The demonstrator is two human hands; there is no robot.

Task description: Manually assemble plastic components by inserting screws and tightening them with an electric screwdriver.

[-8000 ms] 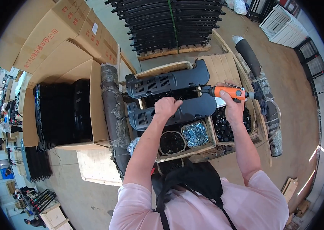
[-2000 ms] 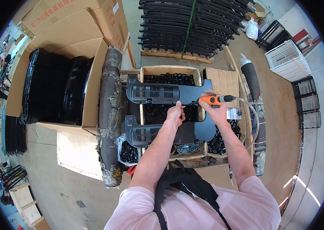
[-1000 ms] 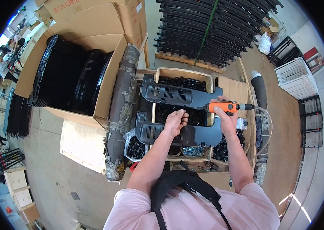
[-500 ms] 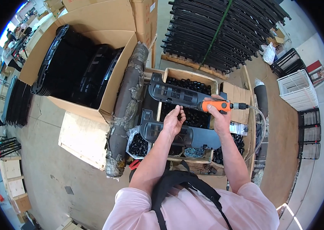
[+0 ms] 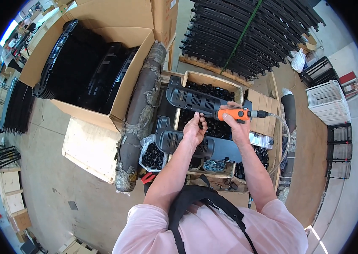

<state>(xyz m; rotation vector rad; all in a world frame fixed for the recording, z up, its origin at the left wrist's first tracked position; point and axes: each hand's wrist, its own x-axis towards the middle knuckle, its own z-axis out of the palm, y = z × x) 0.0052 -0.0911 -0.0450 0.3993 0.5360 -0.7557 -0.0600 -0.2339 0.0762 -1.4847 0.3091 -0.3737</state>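
Observation:
My right hand (image 5: 239,129) is wrapped round an orange pneumatic screwdriver (image 5: 241,114), held level with its nose pointing left. A clear air hose (image 5: 287,131) curves away from its back end. Close to the tool's tip, my left hand (image 5: 195,130) has thumb and fingers pinched together; whatever sits between them is too small to make out. Just beyond both hands lies a dark grey slotted plastic panel (image 5: 189,98). A second similar panel (image 5: 226,149) lies nearer me, partly covered by my left forearm. Both rest across a wooden parts box (image 5: 240,89).
Black small parts (image 5: 213,92) fill the box, with bluish screws (image 5: 214,165) at its front. A bag of black pieces (image 5: 152,157) sits left. Beside it runs a wrapped roll (image 5: 140,101), then a carton (image 5: 122,114) of black panels. Stacked black bars (image 5: 229,42) stand behind.
The screwdriver has shifted slightly left in my right hand, bringing its tip closer to my left fingers. My left hand stays by the far panel's near edge, still pinched.

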